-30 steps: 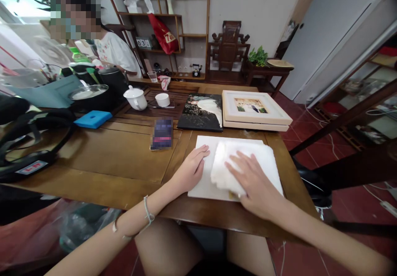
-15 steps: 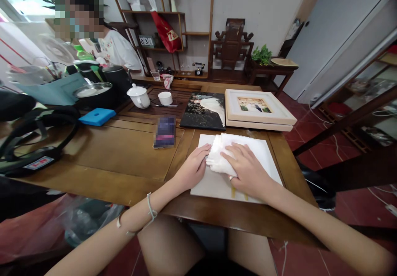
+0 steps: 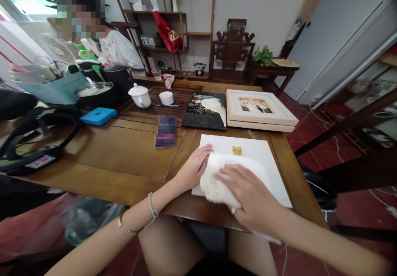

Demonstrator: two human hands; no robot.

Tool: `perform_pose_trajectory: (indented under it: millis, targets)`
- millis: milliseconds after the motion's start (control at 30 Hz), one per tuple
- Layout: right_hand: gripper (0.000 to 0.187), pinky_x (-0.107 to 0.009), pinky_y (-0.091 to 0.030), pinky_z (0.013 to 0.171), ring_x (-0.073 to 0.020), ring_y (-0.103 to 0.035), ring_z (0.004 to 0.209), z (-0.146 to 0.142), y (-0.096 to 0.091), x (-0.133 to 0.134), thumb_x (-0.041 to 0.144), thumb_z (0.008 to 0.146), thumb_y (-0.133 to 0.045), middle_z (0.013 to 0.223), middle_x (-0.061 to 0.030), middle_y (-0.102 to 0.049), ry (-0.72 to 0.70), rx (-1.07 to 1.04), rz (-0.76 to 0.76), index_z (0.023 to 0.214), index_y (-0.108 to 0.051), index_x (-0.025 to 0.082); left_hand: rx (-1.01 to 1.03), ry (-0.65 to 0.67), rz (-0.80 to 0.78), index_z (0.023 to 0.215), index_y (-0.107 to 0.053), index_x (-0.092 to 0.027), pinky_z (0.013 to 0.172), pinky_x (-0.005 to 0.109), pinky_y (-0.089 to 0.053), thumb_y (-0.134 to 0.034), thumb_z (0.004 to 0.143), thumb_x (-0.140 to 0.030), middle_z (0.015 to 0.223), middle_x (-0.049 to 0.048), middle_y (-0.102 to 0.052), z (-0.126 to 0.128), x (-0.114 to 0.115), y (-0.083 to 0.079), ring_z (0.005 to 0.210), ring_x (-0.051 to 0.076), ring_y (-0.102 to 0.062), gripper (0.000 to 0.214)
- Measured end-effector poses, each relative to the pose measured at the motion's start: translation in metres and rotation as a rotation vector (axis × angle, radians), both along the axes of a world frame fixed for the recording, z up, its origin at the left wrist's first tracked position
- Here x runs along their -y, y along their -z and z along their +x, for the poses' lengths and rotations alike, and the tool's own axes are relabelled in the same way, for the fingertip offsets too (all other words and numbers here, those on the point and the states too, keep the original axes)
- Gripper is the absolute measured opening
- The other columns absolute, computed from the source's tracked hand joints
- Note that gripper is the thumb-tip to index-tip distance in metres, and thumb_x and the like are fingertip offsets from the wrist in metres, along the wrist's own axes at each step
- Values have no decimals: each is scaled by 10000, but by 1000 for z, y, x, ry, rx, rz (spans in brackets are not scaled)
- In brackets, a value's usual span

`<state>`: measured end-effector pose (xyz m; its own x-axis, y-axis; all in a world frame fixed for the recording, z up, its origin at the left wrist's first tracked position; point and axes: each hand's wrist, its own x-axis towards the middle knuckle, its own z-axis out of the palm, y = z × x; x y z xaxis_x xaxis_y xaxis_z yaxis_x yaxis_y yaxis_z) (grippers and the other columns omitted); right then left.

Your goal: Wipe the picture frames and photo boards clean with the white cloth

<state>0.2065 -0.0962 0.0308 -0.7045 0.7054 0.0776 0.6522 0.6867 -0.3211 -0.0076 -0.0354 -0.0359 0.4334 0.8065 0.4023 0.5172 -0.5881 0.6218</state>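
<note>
A white board (image 3: 262, 148) lies at the table's front edge. On its left side my left hand (image 3: 195, 165) grips the board's edge, fingers together near the top. My right hand (image 3: 249, 191) presses a fluffy white cloth (image 3: 215, 183) against the board's near half, fingers spread over it. Beyond the cloth a small yellow fitting (image 3: 237, 150) with dark spots shows on the board. The cloth and my right hand hide the board's lower part.
Behind the board are a dark photo panel (image 3: 204, 110) and stacked pale frames (image 3: 260, 107). A phone (image 3: 166, 131), blue block (image 3: 98, 116), headphones (image 3: 66, 123), white teapot (image 3: 139, 96) and cup (image 3: 166, 98) are on the table (image 3: 130, 156). A person (image 3: 120, 48) is at the far left.
My right hand has drawn the cloth toward me, down the board, uncovering the yellow fitting. My left hand stays at the board's left edge.
</note>
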Motion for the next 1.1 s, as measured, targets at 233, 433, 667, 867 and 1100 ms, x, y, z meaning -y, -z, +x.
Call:
perform_pose_trajectory:
  millis: [233,433,667,867,1100]
  targets:
    - [338,-450,-420,992,-306,-545,1147,5,0,-89,285,875,-489,1213,-158,-635,193,-208,-6,1129,-642,123,-18,-43,-6,1212,-578,-127,1140,487,-379,-372,940,-129,1367,163,-551,4,1,-2,1349,258,-453,341]
    - [253,-358,-454,827,-269,-624,908,-23,-11,-117,313,906,-469,946,-84,-704,218,-294,-167,857,-671,170,-14,-41,25,1210,-576,-126,1122,496,-395,-378,938,-118,1347,167,-554,4,1,-3,1316,262,-480,337]
    - [223,-341,-437,871,-254,-610,982,-29,-8,-115,274,912,-467,1039,-81,-690,111,-274,-137,935,-669,180,-11,-32,16,1182,-597,-120,1082,452,-445,-374,934,-112,1252,161,-598,5,3,-11,1231,251,-540,334]
    - [289,-415,-429,963,-309,-598,1091,37,-6,-114,369,899,-491,1169,-100,-669,363,-217,-138,1065,-653,195,-60,-68,19,1228,-569,-111,1143,498,-376,-372,935,-112,1389,170,-536,4,2,0,1349,254,-456,353]
    - [433,-555,-358,1071,-320,-485,1269,79,27,-60,282,865,-478,1315,-156,-570,308,-271,93,1281,-525,173,-48,-72,25,1227,-575,-122,1141,500,-382,-373,931,-117,1382,164,-548,4,3,-1,1346,253,-465,359]
